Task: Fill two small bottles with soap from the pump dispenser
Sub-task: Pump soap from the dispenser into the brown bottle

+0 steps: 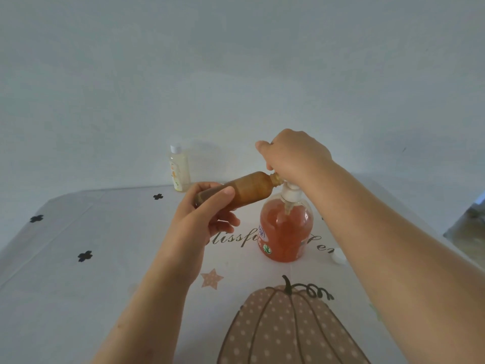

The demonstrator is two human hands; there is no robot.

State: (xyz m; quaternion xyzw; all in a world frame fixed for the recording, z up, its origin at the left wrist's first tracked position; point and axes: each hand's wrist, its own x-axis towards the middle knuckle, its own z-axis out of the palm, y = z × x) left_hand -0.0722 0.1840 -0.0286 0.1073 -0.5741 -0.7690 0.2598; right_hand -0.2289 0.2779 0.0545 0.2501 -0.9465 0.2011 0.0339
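Note:
A pump dispenser (286,232) with orange soap stands on the table a little right of centre. My right hand (296,156) rests on top of its white pump head, fingers curled over it. My left hand (207,211) grips a small brown bottle (252,190), tilted almost on its side, its open neck up against the pump's spout under my right hand. A second small bottle (179,169), pale yellow with a white cap, stands upright at the far edge of the table, left of both hands.
A white cap (338,257) lies on the table to the right of the dispenser, partly behind my right forearm. The tablecloth (105,271) carries a pumpkin print near me. A wall stands close behind the table; its right edge drops off to the floor.

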